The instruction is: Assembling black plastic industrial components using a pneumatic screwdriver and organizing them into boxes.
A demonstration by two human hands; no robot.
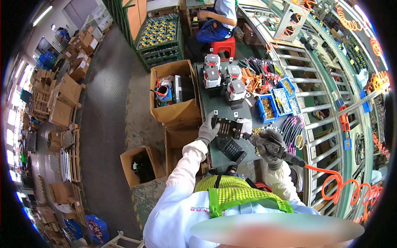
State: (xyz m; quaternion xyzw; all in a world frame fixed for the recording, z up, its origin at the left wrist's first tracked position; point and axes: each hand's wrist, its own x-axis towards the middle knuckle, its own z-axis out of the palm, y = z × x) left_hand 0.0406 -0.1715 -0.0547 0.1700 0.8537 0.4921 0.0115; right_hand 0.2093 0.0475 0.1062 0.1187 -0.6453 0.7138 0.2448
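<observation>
My left hand (pixel 208 131), in a grey glove, grips the left edge of a black slotted metal housing (pixel 224 129) above the near part of the workbench. A white-topped part (pixel 245 125) sits against its right side. My right hand (pixel 269 145), gloved too, is wrapped round a pneumatic screwdriver (pixel 281 151). The tool lies level, its thin bit pointing left and reaching the housing's right side; whether it sits in a screw is too small to tell. An orange coiled air hose (pixel 326 170) runs from its rear. Nearer me lies a second black slotted metal piece (pixel 233 150).
Several grey-topped units (pixel 236 89) stand on the bench (pixel 215 103). Blue bins (pixel 266 108) of small fasteners and bundled cables (pixel 292 129) sit at right, beside a roller conveyor (pixel 318 120). Cardboard boxes (pixel 175 112) line the left. A co-worker (pixel 217 20) sits on a red stool.
</observation>
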